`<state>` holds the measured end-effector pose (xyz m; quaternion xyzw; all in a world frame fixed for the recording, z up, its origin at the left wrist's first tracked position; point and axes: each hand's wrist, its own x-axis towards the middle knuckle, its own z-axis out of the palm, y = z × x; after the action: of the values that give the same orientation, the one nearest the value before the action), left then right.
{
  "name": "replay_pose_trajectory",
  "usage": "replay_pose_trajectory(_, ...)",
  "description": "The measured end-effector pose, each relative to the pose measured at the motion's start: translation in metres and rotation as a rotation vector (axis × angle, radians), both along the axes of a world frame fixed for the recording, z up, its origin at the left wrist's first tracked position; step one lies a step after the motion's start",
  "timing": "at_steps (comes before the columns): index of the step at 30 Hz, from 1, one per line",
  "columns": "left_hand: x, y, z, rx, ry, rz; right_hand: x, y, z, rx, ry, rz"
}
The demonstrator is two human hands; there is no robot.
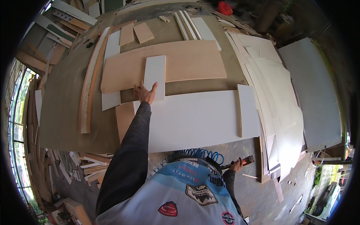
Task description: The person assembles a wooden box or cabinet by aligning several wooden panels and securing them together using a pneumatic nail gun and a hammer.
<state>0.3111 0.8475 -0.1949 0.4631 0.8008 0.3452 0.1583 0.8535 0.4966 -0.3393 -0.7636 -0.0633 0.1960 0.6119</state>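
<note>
My left hand (146, 93) reaches over the table with its fingers spread, at the left edge of a small white board (155, 75). That board lies across a long tan panel (187, 62) and reaches toward a large white panel (195, 120) nearer me. Another narrow white piece (245, 110) rests at the right end of the large panel. Low on the right, beside my body, my right hand (237, 165) is closed round a black and orange nail gun (247, 160), partly hidden. A blue coiled air hose (197, 152) runs close by, in front of my shirt.
Long strips (92, 82) lie on the table's left, two small tan pieces (143, 32) and white strips (186, 24) at its far side. Stacked pale sheets (277, 108) stand to the right, with a grey panel (315, 93) beyond. Wood offcuts (95, 167) litter the floor at left.
</note>
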Motion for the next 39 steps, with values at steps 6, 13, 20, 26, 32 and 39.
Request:
replay_pose_trajectory(6,0.000,-0.179,0.049,-0.394,0.103,0.244,0.002,-0.009,-0.035,0.016,-0.009,-0.029)
replay_pose_trajectory(13,-0.065,-0.276,-0.018,-0.226,0.133,0.340,0.006,0.002,-0.058,-0.067,0.027,0.141)
replay_pose_trajectory(20,-0.129,-0.146,0.004,0.042,0.212,0.276,0.004,0.010,-0.049,0.086,0.052,0.135)
replay_pose_trajectory(26,-0.118,-0.045,0.029,-0.179,0.247,0.343,0.021,-0.021,-0.028,0.182,0.162,0.038)
replay_pose_trajectory(32,-0.121,-0.015,-0.013,-0.076,0.357,0.408,0.033,-0.057,-0.006,0.159,0.167,-0.053)
replay_pose_trajectory(39,0.098,-0.139,0.019,0.402,-0.158,0.122,0.078,-0.073,0.024,0.051,0.064,-0.097)
